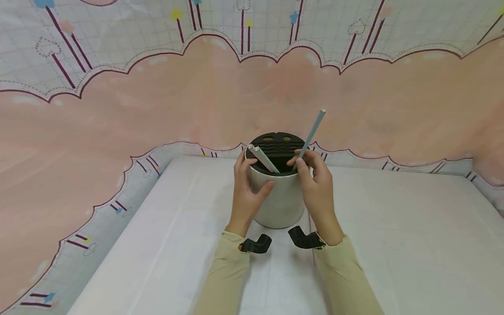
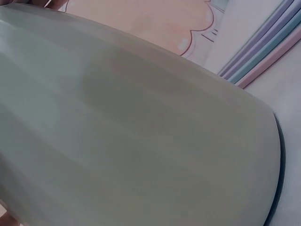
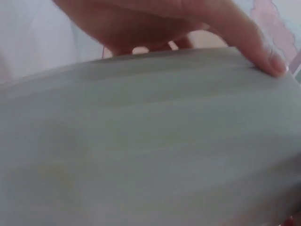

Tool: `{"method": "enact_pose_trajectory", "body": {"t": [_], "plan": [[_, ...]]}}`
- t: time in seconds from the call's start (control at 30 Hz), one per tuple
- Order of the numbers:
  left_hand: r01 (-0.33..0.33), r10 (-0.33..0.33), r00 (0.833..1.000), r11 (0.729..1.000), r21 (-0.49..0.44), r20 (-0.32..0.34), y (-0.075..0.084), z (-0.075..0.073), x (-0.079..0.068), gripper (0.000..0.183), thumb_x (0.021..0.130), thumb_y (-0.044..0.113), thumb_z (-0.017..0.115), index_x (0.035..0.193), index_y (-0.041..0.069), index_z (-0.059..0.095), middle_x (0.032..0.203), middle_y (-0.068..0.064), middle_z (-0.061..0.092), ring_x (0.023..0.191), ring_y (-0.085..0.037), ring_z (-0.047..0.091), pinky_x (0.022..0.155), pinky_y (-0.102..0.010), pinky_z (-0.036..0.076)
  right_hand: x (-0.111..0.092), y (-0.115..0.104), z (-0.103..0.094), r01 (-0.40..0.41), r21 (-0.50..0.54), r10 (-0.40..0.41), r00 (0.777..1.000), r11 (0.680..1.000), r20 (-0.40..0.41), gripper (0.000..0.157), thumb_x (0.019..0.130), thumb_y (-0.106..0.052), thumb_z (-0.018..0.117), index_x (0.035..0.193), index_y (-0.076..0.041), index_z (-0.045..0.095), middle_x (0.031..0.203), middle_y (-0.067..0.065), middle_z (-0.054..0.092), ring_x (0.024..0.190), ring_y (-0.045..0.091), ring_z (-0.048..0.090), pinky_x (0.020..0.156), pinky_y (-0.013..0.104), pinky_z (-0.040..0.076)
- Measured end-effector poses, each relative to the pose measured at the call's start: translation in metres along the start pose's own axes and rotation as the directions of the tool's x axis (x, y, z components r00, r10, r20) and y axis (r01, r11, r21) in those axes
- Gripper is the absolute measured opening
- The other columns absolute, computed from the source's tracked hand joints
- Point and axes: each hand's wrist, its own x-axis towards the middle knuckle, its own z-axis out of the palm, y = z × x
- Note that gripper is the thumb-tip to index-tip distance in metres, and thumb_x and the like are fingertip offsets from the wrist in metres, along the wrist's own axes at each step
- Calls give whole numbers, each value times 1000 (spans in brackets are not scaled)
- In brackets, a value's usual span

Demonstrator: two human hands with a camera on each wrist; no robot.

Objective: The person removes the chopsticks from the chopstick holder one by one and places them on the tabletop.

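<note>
L grip (image 1: 246, 188) curled rd wht pot (image 1: 279, 201); R grip (image 1: 318, 186) nearly closed, pinching tilted blue stick (image 1: 313, 131) nr rim.

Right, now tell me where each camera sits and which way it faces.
Head: worn on the head, facing forward and down at the container; left hand, right hand and both sleeves show.
Left wrist: on that wrist, facing the container's side up close; bits of skin show at the left corners.
Right wrist: on that wrist, also close on the container; a hand, apparently the left, shows along the top.
Both wrist views share the container.
</note>
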Motion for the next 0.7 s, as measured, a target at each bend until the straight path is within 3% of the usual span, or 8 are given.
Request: {"method": "enact_pose_trajectory", "body": {"t": [0.17, 0.27, 0.47, 0.6, 0.7], "plan": [[32, -32, 999, 999, 13, 7, -2, 4, 2, 65, 75, 56, 60, 124, 21, 36, 146, 7, 11, 132, -13, 14, 100, -50, 23, 3, -3, -10, 50, -26, -51, 998, 998, -41, 22, 92, -10, 48, 110, 3, 53, 92, 14, 62, 105, 16, 51, 92, 36, 35], [37, -37, 999, 999, -4, -14, -2, 4, 6, 66, 74, 56, 61, 124, 21, 36, 146, 7, 11, 132, -12, 15, 99, -50, 24, 8, -7, -15, 115, -27, -116, 992, 993, -58, 21, 92, -8, 49, 108, 4, 53, 94, 16, 62, 98, 19, 55, 90, 34, 39], [71, -71, 997, 997, -5, -10, -1, 5, 8, 66, 72, 57, 62, 124, 25, 36, 146, 9, 11, 131, -10, 16, 98, -50, 26, 12, -7, -17, 174, 4, -173, 981, 985, -91, 21, 89, -3, 51, 108, 6, 55, 93, 19, 59, 89, 17, 56, 81, 28, 45], [83, -83, 997, 997, 4, 2, -2, 6, 5, 67, 72, 58, 61, 125, 26, 35, 146, 8, 11, 132, -9, 15, 98, -50, 26, 14, 1, -24, 220, 170, -177, 955, 961, -238, 20, 89, -1, 52, 105, 10, 55, 92, 20, 58, 79, 21, 56, 74, 28, 48], [76, -76, 997, 997, 7, -5, -4, 5, 3, 68, 72, 60, 61, 125, 26, 35, 146, 7, 12, 132, -10, 15, 98, -51, 26, 17, 10, -35, 279, 389, -138, 926, 878, -351, 19, 88, 0, 51, 104, 11, 51, 91, 21, 56, 78, 25, 55, 70, 29, 49]]}}
